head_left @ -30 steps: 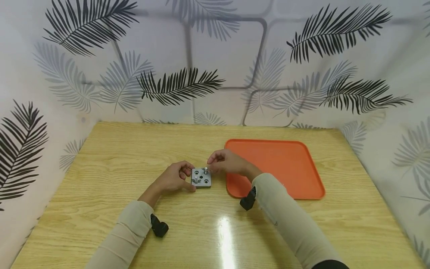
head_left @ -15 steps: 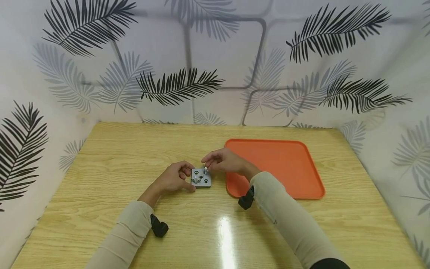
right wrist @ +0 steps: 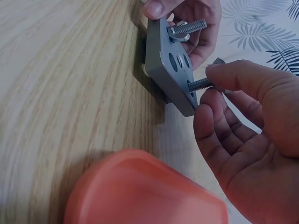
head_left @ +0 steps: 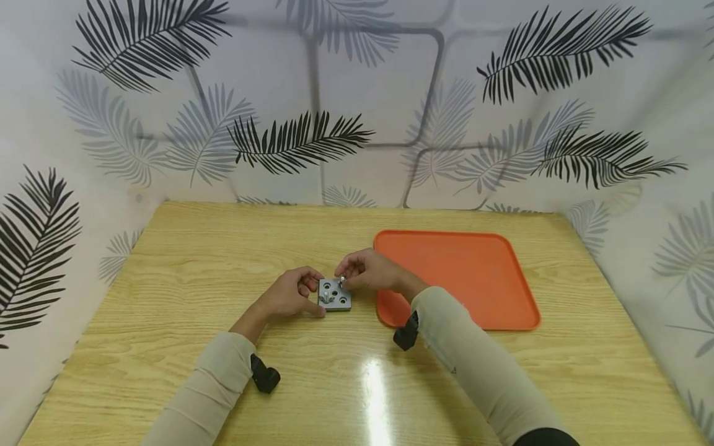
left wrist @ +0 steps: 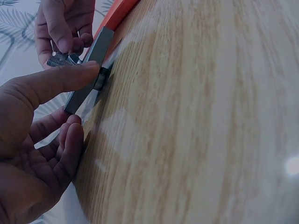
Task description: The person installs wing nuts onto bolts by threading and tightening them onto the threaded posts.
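Observation:
A square grey metal plate (head_left: 334,303) with several holes is raised slightly off the table on bolt heads. My left hand (head_left: 286,293) grips its left side, thumb on the near edge and fingers at the far edge. Two threaded bolts stand up from the plate. The bolt by the left hand (right wrist: 194,28) carries a wing nut (right wrist: 181,37) low on its thread. My right hand (head_left: 372,271) pinches another wing nut (right wrist: 218,61) at the upper end of the far-right bolt (right wrist: 198,85); the fingers hide most of that nut.
An orange tray (head_left: 457,272) lies to the right, beneath the right forearm. The wooden table (head_left: 223,241) extends around the plate. A leaf-patterned cloth (head_left: 357,80) hangs behind and at both sides.
The right hand's fingers have shifted a little left and closed around the top of the far-right bolt. The left hand and plate have stayed in place.

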`<state>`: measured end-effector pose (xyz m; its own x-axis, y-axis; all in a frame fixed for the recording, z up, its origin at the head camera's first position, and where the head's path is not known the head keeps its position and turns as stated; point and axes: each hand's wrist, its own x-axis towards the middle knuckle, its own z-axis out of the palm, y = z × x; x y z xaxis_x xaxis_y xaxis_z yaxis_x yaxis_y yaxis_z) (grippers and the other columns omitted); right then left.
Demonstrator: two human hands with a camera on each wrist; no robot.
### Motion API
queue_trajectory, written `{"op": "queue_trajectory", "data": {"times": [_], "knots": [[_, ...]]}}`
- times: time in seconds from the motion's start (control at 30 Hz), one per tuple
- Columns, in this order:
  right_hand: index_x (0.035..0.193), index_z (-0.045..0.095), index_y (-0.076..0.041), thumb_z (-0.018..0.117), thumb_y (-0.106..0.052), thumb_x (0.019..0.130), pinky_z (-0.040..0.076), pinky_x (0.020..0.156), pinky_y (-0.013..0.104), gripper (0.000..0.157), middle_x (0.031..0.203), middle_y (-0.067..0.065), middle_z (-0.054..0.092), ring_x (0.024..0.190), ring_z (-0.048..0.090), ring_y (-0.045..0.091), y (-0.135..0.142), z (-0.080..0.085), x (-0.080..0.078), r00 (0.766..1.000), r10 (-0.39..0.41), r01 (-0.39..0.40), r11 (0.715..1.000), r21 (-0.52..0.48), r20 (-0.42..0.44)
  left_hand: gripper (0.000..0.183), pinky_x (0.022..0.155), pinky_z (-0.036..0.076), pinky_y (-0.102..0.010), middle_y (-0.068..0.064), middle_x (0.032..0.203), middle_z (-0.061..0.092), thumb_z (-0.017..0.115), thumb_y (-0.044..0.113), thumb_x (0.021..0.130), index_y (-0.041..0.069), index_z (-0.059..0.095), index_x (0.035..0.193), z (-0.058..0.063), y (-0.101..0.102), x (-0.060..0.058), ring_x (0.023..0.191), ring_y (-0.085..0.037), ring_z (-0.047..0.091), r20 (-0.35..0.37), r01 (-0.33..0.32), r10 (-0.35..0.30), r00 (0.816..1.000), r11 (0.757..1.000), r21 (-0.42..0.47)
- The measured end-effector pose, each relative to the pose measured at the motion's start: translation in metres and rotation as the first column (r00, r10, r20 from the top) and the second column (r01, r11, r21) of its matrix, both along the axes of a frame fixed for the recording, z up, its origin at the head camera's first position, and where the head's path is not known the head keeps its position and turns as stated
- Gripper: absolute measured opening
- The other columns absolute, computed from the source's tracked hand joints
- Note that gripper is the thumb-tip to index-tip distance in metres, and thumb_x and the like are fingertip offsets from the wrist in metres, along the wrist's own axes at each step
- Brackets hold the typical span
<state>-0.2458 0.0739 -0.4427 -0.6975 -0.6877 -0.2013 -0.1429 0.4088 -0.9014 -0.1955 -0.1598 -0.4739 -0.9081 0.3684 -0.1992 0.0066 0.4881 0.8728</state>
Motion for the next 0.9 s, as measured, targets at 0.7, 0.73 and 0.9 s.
{"op": "queue_trajectory", "data": {"times": [0.7,0.73,0.9], "knots": [[0.125,0.063,0.006,0.063,0.003,0.09,0.05,0.08,0.027,0.035,0.098,0.004,0.064,0.089,0.059,0.013,0.008,0.003,-0.003,0.999,0.037,-0.035,0.999,-0.031,0.035,0.061,0.076,0.041,-0.031,-0.01,0.104,0.054,0.088,0.011,0.072,0.002,0.058,0.124,-0.002,0.001,0.0,0.084,-0.019,0.045,0.005,-0.009,0.009,1.0,1.0,-0.001],[0.124,0.063,0.006,0.064,0.002,0.09,0.05,0.08,0.025,0.034,0.097,0.003,0.063,0.088,0.058,0.012,0.007,0.002,-0.003,0.999,0.034,-0.033,0.999,-0.027,0.035,0.061,0.076,0.041,-0.03,-0.01,0.104,0.054,0.089,0.011,0.072,0.003,0.058,0.124,-0.002,0.001,0.0,0.084,-0.019,0.045,0.007,-0.013,0.013,1.0,1.0,-0.004],[0.116,0.063,0.006,0.065,0.0,0.09,0.048,0.073,0.023,0.026,0.089,0.001,0.061,0.082,0.057,0.012,0.004,-0.002,-0.004,0.999,-0.005,0.006,1.0,-0.022,0.043,0.06,0.075,0.042,-0.029,-0.008,0.103,0.053,0.089,0.011,0.072,0.004,0.059,0.124,-0.002,0.001,0.0,0.084,-0.018,0.045,0.02,-0.018,0.018,1.0,1.0,-0.01]]}}
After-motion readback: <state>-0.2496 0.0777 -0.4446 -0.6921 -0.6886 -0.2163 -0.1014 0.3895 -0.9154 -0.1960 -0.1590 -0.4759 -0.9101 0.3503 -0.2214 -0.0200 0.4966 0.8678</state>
